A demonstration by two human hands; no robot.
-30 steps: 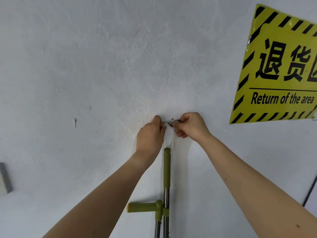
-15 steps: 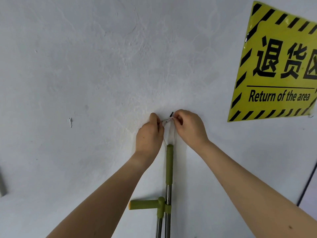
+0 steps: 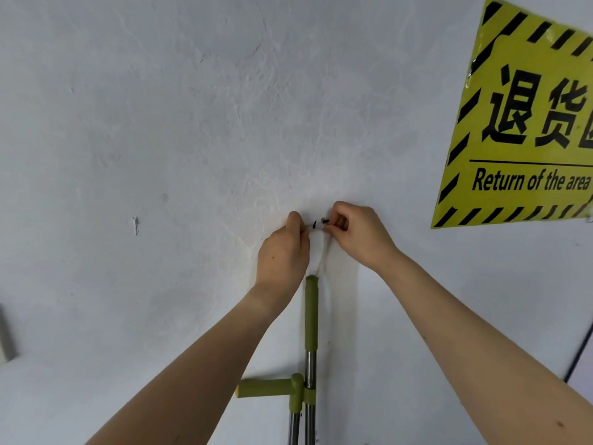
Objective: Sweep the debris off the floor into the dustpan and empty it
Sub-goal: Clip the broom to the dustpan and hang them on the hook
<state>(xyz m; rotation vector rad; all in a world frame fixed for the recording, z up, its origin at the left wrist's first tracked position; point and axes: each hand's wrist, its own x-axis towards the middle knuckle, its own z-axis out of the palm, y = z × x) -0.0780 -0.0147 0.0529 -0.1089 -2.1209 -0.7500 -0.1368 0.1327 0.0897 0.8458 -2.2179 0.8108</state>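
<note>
A green-gripped broom handle [image 3: 311,313] with a steel shaft hangs upright against the white wall [image 3: 192,139]. A second steel shaft with a green sideways grip [image 3: 266,387], the dustpan handle, is clipped beside it. A white hanging loop [image 3: 318,252] runs from the broom handle's top up to a small black hook [image 3: 320,223] on the wall. My left hand [image 3: 284,252] pinches the loop's left side and my right hand [image 3: 359,234] pinches its right side at the hook. The broom head, dustpan and floor are out of view.
A yellow and black sign [image 3: 526,123] reading "Return of the area" is stuck on the wall at the upper right. A dark cable [image 3: 577,358] runs down the right edge. A grey fitting [image 3: 4,335] shows at the left edge.
The view has shifted slightly. Both hands stay at the hook; my fingers have adjusted on the loop, and the black hook now shows between them.
</note>
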